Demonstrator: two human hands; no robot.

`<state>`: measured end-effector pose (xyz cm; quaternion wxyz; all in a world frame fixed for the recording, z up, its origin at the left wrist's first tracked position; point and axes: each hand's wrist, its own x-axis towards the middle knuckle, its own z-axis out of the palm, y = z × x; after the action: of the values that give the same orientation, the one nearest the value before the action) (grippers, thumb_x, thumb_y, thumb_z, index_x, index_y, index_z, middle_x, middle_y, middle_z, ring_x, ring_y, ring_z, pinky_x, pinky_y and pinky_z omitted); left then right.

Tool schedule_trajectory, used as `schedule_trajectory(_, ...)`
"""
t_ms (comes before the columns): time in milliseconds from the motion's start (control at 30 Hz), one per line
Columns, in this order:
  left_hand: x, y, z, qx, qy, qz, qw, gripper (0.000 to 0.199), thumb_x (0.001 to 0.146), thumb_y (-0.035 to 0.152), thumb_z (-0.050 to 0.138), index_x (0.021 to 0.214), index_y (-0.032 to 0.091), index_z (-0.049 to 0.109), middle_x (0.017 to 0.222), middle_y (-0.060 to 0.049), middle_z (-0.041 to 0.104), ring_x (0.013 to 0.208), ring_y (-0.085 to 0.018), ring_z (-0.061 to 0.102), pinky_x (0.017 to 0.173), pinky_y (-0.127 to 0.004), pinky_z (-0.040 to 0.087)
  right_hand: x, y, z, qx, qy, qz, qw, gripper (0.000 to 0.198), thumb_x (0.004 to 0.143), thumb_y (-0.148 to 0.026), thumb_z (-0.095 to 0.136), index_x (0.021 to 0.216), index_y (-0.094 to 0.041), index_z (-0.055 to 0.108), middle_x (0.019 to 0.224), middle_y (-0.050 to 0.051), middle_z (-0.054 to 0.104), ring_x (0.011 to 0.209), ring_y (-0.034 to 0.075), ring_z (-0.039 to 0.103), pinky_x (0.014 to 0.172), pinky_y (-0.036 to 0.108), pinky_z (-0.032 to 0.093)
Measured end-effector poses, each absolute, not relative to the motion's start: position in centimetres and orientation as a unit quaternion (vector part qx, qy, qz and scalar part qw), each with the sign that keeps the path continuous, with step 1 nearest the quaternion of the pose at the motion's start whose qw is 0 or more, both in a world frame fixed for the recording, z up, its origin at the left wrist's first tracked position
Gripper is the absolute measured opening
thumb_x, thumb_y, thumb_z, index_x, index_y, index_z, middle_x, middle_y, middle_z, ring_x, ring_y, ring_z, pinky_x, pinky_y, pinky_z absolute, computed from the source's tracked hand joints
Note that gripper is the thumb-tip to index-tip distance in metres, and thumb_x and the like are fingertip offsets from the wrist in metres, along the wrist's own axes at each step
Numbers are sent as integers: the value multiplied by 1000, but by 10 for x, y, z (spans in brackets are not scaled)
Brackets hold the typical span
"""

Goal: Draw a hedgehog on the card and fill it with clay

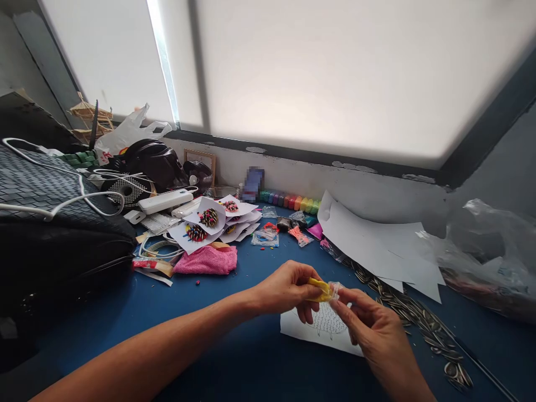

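Observation:
My left hand (291,287) is closed on a yellow clay packet (320,290), gripping its yellow body between thumb and fingers. Pinched in my right hand (371,329) is the clear plastic end of the same packet. Below both hands lies a white sheet with a pencil drawing (330,322) of a rounded, scale-patterned shape with small legs; my hands cover part of it. To the right is a long spread of striped sunflower seeds (419,318). Beyond my hands sit coloured clay packets, among them an orange one (300,237) and a black one (283,223).
Blank white sheets (377,245) lean by the wall, beside a clear plastic bag (481,251). A pink cloth (207,260) and decorated paper cards (196,232) lie left of centre. A black woven bag (62,223) with white cables fills the left. A thin dark rod (473,357) lies right.

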<state>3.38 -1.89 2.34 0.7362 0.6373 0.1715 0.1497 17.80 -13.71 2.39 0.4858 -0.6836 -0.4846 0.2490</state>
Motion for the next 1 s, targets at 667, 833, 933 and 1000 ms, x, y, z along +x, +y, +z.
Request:
schedule_trajectory(667,39,-28,18,587,178,194,765,61,58,56,80,84,13,48,65,-2,65,55,-13,64,58,-28,54,171,-145,16,-646,-618,131,429,21,89,-41,56,89,-25,70,79,1,61,49,9,44,47,24,38)
schedule_trajectory(833,37,-28,27,596,161,187,764,55,62,55,78,82,12,52,65,-3,65,56,-13,65,58,-28,54,170,-146,22,-653,-599,145,440,18,86,-41,62,79,-25,66,77,0,58,50,9,43,49,25,37)
schedule_trajectory(933,36,-25,30,590,155,181,771,56,63,56,78,83,12,52,63,-2,64,55,-14,65,59,-29,54,174,-145,22,-660,-576,175,451,20,85,-44,62,82,-25,65,71,-1,55,51,10,41,48,24,37)
schedule_trajectory(1000,35,-23,30,586,155,176,775,56,63,57,77,85,12,51,64,-2,64,55,-14,65,60,-29,54,176,-145,22,-665,-558,198,455,23,85,-47,61,83,-24,64,60,-4,48,49,10,40,44,23,35)
